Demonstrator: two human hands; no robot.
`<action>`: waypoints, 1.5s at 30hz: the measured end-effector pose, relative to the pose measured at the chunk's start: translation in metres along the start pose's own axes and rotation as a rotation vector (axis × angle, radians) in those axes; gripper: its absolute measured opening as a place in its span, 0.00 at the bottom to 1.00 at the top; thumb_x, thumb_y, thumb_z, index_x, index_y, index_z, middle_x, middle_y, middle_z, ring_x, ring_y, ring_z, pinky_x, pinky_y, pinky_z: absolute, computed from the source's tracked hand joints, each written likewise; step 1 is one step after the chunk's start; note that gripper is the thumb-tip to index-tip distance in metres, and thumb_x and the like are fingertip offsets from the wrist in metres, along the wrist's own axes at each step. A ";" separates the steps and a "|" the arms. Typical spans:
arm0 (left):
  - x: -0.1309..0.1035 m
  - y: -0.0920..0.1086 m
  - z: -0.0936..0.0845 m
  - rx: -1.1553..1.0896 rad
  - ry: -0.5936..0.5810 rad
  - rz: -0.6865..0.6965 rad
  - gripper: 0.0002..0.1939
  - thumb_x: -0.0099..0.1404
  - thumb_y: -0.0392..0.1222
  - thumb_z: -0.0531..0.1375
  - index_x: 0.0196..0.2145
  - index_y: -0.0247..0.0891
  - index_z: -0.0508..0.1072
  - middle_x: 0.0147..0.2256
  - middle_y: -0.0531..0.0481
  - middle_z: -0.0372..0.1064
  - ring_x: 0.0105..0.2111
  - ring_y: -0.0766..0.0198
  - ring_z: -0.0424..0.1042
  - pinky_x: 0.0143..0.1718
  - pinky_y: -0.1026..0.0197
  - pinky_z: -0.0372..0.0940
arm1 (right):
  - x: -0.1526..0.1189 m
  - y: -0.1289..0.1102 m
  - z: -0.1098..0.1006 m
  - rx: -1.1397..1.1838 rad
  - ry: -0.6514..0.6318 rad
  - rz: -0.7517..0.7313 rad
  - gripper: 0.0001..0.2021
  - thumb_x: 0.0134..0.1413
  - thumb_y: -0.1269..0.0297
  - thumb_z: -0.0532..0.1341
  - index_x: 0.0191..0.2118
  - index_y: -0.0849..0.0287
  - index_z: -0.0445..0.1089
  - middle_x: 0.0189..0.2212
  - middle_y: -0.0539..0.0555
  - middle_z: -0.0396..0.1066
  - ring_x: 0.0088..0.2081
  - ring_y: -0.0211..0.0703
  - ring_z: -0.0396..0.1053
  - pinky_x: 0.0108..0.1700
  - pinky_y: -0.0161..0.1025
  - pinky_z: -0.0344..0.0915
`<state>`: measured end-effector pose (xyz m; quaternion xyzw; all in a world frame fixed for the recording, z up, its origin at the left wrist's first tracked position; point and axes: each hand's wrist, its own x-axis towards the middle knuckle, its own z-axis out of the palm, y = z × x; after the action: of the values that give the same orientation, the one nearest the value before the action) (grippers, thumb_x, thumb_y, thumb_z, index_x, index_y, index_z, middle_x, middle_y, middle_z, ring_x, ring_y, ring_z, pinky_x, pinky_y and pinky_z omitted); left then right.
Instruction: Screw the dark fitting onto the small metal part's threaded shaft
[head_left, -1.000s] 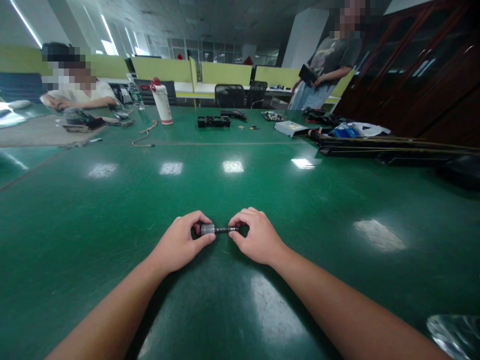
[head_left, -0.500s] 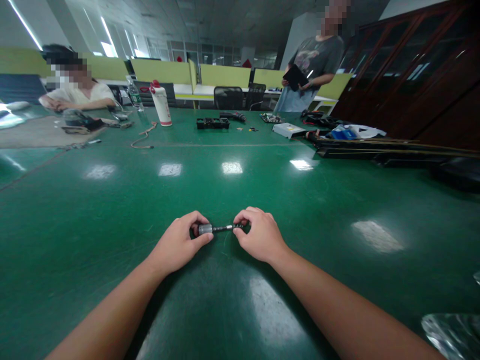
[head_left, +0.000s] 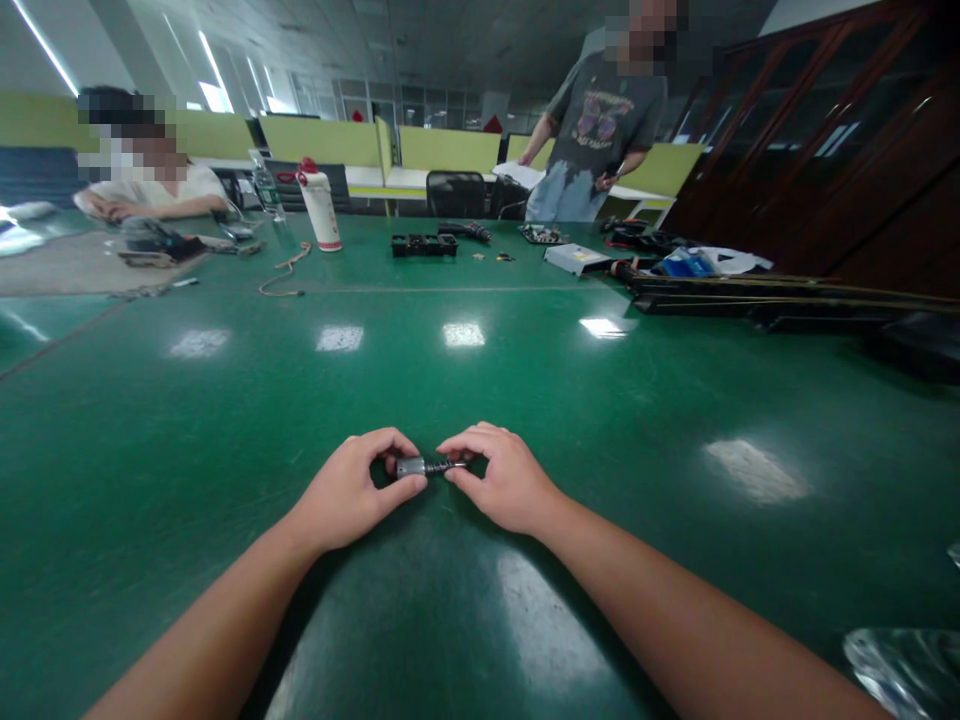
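My left hand (head_left: pixel 352 495) pinches a small grey metal cylinder (head_left: pixel 410 467) from its left end, thumb below and fingers above. Out of the cylinder's right side runs a thin metal shaft (head_left: pixel 460 464). Dark spring coils (head_left: pixel 436 468) sit around that shaft, close against the cylinder. At the coils' right end, the thumb and fingertips of my right hand (head_left: pixel 510 485) close around the spring; the exact contact is partly hidden by the fingertips. Both hands are just over the green table (head_left: pixel 420 380).
Across the table stand a white bottle with a red lid (head_left: pixel 321 208), a clear bottle (head_left: pixel 268 188), a black frame (head_left: pixel 424 246) and a grey metal box (head_left: pixel 576 259). Long dark bars (head_left: pixel 750 292) lie at right. One person (head_left: pixel 161 185) sits at left; another (head_left: pixel 600 130) stands behind the table.
My right hand has moved left along the shaft, bringing the spring from the shaft's outer end to beside the cylinder. My left hand stays in place. The standing person has turned and shifted left.
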<state>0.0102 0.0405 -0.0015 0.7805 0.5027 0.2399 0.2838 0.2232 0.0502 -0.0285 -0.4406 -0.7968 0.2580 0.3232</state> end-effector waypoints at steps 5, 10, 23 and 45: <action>0.001 0.001 -0.001 -0.024 0.006 -0.029 0.09 0.62 0.46 0.59 0.34 0.39 0.75 0.30 0.52 0.72 0.32 0.61 0.70 0.35 0.61 0.62 | 0.000 0.000 -0.001 0.008 -0.008 0.011 0.11 0.50 0.75 0.66 0.40 0.55 0.76 0.34 0.50 0.76 0.38 0.42 0.70 0.43 0.41 0.62; 0.000 -0.001 -0.001 -0.046 0.002 -0.030 0.08 0.61 0.45 0.61 0.35 0.38 0.75 0.30 0.52 0.72 0.32 0.61 0.70 0.35 0.60 0.62 | 0.000 -0.002 -0.002 0.034 0.004 0.001 0.11 0.49 0.75 0.66 0.39 0.56 0.76 0.33 0.50 0.76 0.37 0.41 0.69 0.42 0.40 0.63; 0.001 -0.003 0.000 -0.070 -0.023 0.003 0.06 0.55 0.40 0.65 0.32 0.39 0.74 0.30 0.54 0.72 0.32 0.62 0.69 0.36 0.61 0.62 | -0.002 -0.004 -0.001 0.065 -0.073 -0.050 0.14 0.49 0.78 0.65 0.41 0.55 0.76 0.34 0.49 0.76 0.37 0.39 0.69 0.42 0.39 0.63; -0.001 -0.006 0.002 -0.017 -0.020 0.007 0.07 0.56 0.42 0.66 0.31 0.40 0.72 0.31 0.55 0.72 0.32 0.62 0.69 0.36 0.61 0.61 | -0.001 -0.003 0.000 -0.046 -0.080 -0.083 0.08 0.51 0.69 0.68 0.39 0.54 0.77 0.35 0.49 0.76 0.39 0.42 0.67 0.43 0.41 0.60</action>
<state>0.0078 0.0411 -0.0072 0.7821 0.4950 0.2373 0.2948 0.2217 0.0482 -0.0270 -0.4036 -0.8325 0.2432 0.2915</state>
